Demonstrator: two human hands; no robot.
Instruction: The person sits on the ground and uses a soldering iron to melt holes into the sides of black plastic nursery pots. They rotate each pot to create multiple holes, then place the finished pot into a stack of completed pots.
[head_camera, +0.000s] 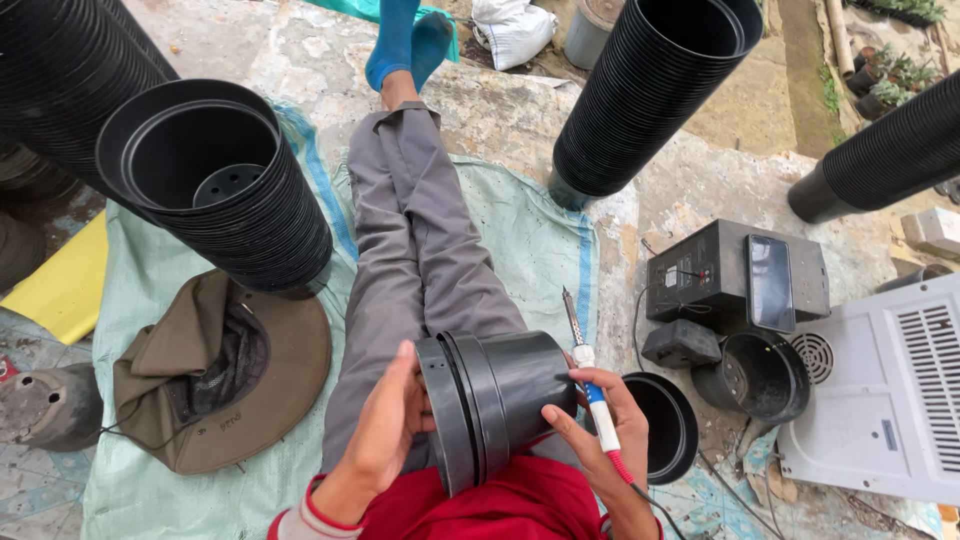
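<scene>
Left hand (388, 425) closed around the rim end of a black plastic pot (495, 405), thumb and fingers wrapped on the lip, seemingly to brace it. Pot lying on its side across the lap, base turned toward the right hand (600, 430), likely so the wall and bottom stay within reach of the tool. Right hand gripping a soldering iron (590, 385) by its blue-and-white handle, pen fashion, metal tip pointing up and away, just beside the pot's base; fingertips also resting against the pot wall. Red cord trailing from the handle past the wrist.

Head view, surroundings: grey-trousered legs stretched out over a pale green tarp (520, 240) on the concrete ground. Long stacks of nested black pots (230, 190) leaning left, centre and right. Brown hat (225, 375) on the tarp at left. Black box with a phone (770, 280) on top at right, loose pots just beside it.
</scene>
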